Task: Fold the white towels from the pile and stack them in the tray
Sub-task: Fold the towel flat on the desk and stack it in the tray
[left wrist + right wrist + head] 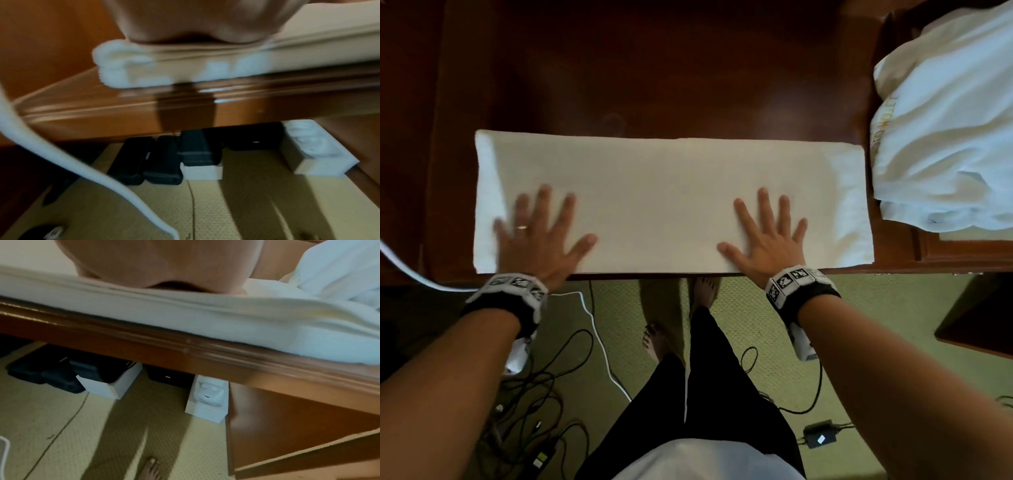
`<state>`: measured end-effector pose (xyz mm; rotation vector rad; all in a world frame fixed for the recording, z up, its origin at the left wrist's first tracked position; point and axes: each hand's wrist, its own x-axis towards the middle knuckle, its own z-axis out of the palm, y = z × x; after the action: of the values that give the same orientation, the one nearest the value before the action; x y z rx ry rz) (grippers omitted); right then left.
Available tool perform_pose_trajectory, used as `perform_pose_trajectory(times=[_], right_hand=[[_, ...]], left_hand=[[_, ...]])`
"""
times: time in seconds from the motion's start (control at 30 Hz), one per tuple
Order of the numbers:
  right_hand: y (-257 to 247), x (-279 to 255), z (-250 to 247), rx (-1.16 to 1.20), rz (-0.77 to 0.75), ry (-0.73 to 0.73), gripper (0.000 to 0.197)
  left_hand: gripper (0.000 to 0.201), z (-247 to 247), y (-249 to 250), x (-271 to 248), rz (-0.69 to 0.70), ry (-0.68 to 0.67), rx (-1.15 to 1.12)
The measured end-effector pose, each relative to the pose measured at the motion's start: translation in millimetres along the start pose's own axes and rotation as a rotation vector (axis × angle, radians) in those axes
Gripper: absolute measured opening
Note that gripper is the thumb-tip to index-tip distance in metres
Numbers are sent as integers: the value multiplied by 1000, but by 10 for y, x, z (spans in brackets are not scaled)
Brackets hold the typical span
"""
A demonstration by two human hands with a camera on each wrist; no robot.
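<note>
2 hands (pixel 544 236), 1 flat towel (pixel 661 198).

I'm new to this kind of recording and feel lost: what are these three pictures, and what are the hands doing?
No machine here: a person wears three cameras. The head view looks down at a wooden table. On it lies a folded white towel, with the left hand and the right hand flat on it, fingers spread, gripping nothing. To the right is a pile of white towels. The other two pictures come from wrist cameras, looking low past each palm along the table edge to the floor.
</note>
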<state>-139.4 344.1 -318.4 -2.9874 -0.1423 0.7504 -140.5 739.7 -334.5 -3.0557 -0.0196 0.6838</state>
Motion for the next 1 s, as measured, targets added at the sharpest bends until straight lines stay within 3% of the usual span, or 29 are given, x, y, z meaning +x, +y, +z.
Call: perform_pose_trajectory(times=[0.07,0.13,0.27,0.33,0.43,0.53,0.63,0.73,0.8,0.83,0.93,1.0], right_hand=[[116,-45,8,7,39,-12,87],[98,-31,-29,14,68,4,88],[-331,231,-156,45,-59,166,78],[-501,346,-144,5,-197,163,74],[-315,429,-60,-63,-247,118,73],[381,414,-32,-37,-118,152,73],[1193,326,-89,50,167,178,76],[1381,349,-196,38,319,229,78],[1098,446,-276,48,250,304,75],[901,504,-305,62,146,315,72],[491,633,-261,-32,-195,173,70],[643,722,-263,-24,-112,117,73]], left_hand=[[84,-50,-259,-60,-170,-48,-67],[88,-143,-279,-95,-222,-62,-63],[89,-295,392,83,-12,45,-43],[86,-241,836,182,132,33,-18],[81,-114,1192,284,155,27,-19],[81,-30,1188,313,127,79,-48],[82,-9,1183,315,126,92,-75],[82,-16,1211,318,117,85,-71],[83,-13,1211,323,117,89,-72],[83,-10,1206,327,119,90,-71],[83,11,1180,331,134,98,-62],[83,20,1145,343,148,102,-52]])
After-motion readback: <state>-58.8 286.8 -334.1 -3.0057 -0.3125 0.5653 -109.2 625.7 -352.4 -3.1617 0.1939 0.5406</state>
